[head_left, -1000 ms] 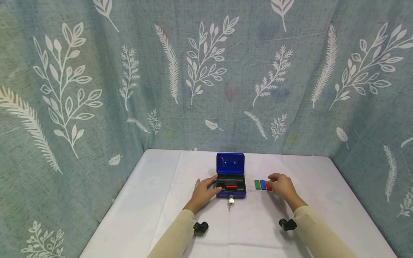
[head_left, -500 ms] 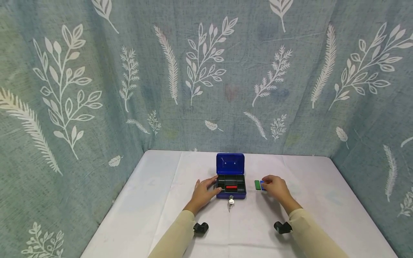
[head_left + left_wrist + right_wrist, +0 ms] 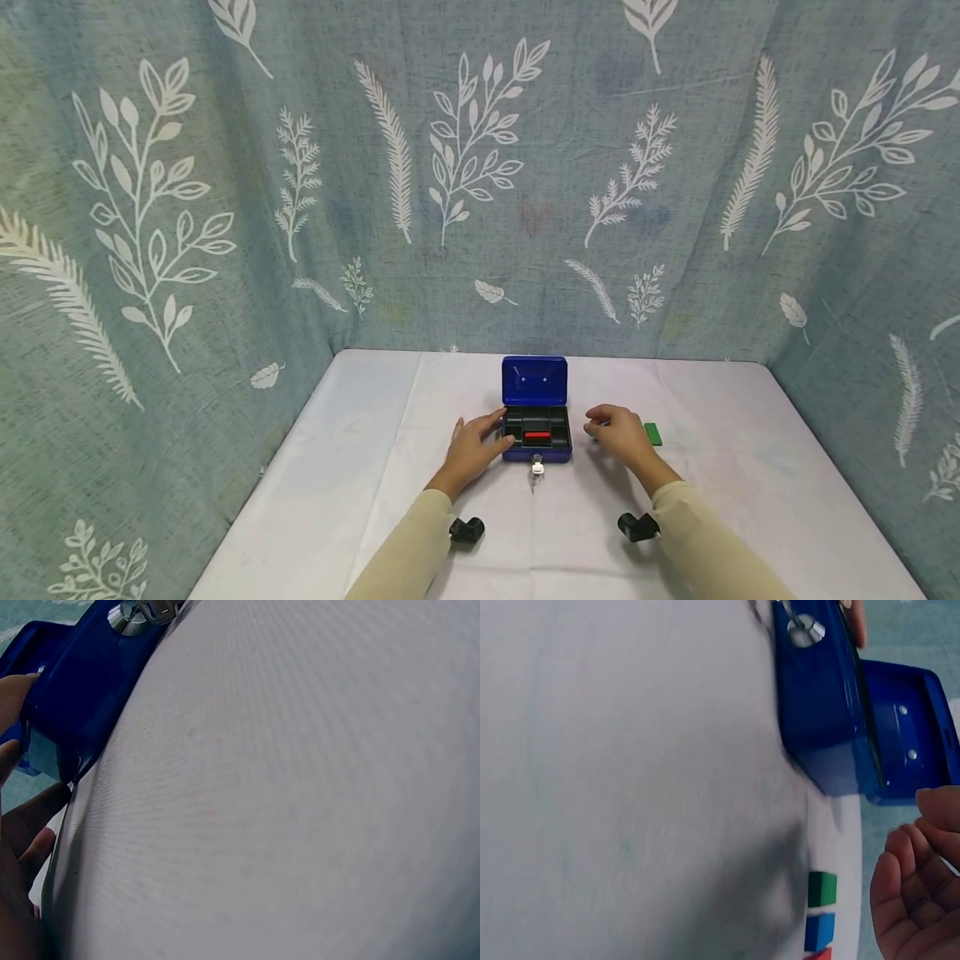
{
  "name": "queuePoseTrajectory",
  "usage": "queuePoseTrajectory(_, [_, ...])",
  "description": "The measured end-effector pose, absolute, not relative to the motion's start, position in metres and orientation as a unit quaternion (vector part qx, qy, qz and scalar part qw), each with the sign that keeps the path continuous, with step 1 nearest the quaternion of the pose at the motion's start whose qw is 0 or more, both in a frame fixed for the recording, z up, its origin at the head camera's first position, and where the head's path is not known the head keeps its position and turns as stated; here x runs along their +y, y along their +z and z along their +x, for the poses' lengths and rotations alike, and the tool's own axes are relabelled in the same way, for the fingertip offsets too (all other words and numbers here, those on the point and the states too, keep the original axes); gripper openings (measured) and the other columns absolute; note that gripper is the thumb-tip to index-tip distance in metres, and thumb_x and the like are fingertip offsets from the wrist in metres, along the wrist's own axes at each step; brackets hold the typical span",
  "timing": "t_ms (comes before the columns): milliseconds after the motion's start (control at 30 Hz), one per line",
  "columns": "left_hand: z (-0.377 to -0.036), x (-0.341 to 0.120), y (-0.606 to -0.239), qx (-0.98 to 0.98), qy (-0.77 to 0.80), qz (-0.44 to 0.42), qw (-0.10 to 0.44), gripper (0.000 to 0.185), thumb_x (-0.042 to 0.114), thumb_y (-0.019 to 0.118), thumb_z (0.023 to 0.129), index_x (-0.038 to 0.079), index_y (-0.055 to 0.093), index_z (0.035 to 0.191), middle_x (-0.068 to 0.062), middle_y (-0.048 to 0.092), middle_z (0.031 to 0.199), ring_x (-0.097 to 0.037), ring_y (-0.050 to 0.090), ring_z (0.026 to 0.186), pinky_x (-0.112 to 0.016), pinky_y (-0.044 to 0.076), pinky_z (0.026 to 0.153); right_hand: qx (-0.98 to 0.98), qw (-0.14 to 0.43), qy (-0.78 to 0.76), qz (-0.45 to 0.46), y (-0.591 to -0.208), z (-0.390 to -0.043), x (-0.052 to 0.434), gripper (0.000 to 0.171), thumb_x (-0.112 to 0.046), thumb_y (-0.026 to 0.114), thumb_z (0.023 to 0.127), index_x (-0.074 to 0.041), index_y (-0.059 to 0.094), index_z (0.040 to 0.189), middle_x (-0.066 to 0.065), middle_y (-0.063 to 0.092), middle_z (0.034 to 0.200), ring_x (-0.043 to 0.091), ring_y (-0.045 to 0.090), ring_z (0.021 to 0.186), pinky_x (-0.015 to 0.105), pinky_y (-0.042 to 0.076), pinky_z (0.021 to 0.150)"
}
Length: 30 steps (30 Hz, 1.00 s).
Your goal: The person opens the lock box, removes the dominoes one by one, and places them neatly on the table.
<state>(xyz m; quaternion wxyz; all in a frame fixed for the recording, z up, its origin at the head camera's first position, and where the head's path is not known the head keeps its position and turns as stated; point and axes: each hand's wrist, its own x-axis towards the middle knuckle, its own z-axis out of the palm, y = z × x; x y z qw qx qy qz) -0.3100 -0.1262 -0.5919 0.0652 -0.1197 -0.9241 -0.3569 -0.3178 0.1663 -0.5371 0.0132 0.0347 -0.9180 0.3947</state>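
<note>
- Hands are apart, one on each side of the small blue metal cash box (image 3: 535,379), which stands near the middle of the white cloth-covered surface (image 3: 375,467) with its lid raised.
- Left hand (image 3: 474,446) rests against the box's left wall with relaxed fingers, touching it and apparently steadying it rather than gripping.
- Right hand (image 3: 618,433) hovers just right of the box. The wrist view shows its palm bare and its fingers loosely bent, holding nothing.
- One flat red rectangular block (image 3: 537,434) already lies in the near compartment of the box's black tray, so the filling seems to be under way.
- Outside the box, a green flat block (image 3: 822,889), a blue flat block (image 3: 819,931) and the edge of another red piece (image 3: 815,954) lie in a row beneath the right hand, green nearest the box.
- A further green piece (image 3: 653,433) shows just right of that hand in the head view.
- By this count most of the blocks are not yet in the box.
- A silver key (image 3: 537,467) sits in the front lock.
</note>
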Motion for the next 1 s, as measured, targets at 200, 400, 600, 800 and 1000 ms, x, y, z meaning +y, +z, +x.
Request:
queuePoseTrajectory(200, [-0.309, -0.126, -0.592, -0.921, -0.364, -0.123, 0.071, 0.063, 0.056, 0.062, 0.087, 0.028, 0.052, 0.142, 0.003, 0.058, 0.135, -0.022, 0.046, 0.131, -0.056, 0.005, 0.115, -0.911, 0.007, 0.410, 0.042, -0.536, -0.319, 0.155, 0.025, -0.016, 0.073, 0.084, -0.004, 0.072, 0.106, -0.001, 0.069, 0.087, 0.017, 0.063, 0.080, 0.038, 0.052, 0.073])
queuePoseTrajectory(400, [-0.308, -0.126, -0.593, -0.920, -0.364, -0.126, 0.075, 0.062, 0.055, 0.062, 0.087, 0.027, 0.053, 0.142, 0.002, 0.060, 0.133, -0.022, 0.047, 0.131, -0.056, 0.006, 0.115, -0.907, 0.001, 0.419, 0.053, -0.532, -0.318, 0.145, 0.021, -0.014, 0.073, 0.084, -0.005, 0.072, 0.103, 0.000, 0.068, 0.087, 0.018, 0.063, 0.081, 0.038, 0.053, 0.074])
queuePoseTrajectory(600, [-0.309, -0.126, -0.592, -0.920, -0.364, -0.127, 0.077, 0.062, 0.055, 0.062, 0.088, 0.027, 0.052, 0.142, 0.003, 0.060, 0.132, -0.021, 0.046, 0.131, -0.056, 0.006, 0.115, -0.906, -0.002, 0.414, 0.086, -0.531, -0.319, 0.135, 0.023, -0.011, 0.073, 0.083, -0.005, 0.072, 0.105, 0.000, 0.069, 0.089, 0.016, 0.063, 0.080, 0.036, 0.053, 0.071])
queuePoseTrajectory(800, [-0.310, -0.126, -0.592, -0.922, -0.360, -0.123, 0.074, 0.062, 0.055, 0.063, 0.087, 0.028, 0.052, 0.142, 0.003, 0.060, 0.133, -0.021, 0.046, 0.131, -0.056, 0.006, 0.115, -0.902, -0.007, 0.418, 0.107, -0.533, -0.319, 0.124, 0.021, -0.009, 0.074, 0.083, -0.005, 0.072, 0.104, -0.002, 0.069, 0.088, 0.015, 0.061, 0.080, 0.036, 0.053, 0.072])
queuePoseTrajectory(1000, [-0.311, -0.126, -0.595, -0.923, -0.357, -0.125, 0.076, 0.063, 0.057, 0.062, 0.087, 0.028, 0.052, 0.142, 0.003, 0.060, 0.132, -0.021, 0.046, 0.131, -0.056, 0.005, 0.115, -0.901, -0.006, 0.412, 0.132, -0.534, -0.316, 0.114, 0.019, -0.007, 0.074, 0.083, -0.007, 0.073, 0.103, -0.004, 0.069, 0.087, 0.015, 0.063, 0.083, 0.040, 0.054, 0.080])
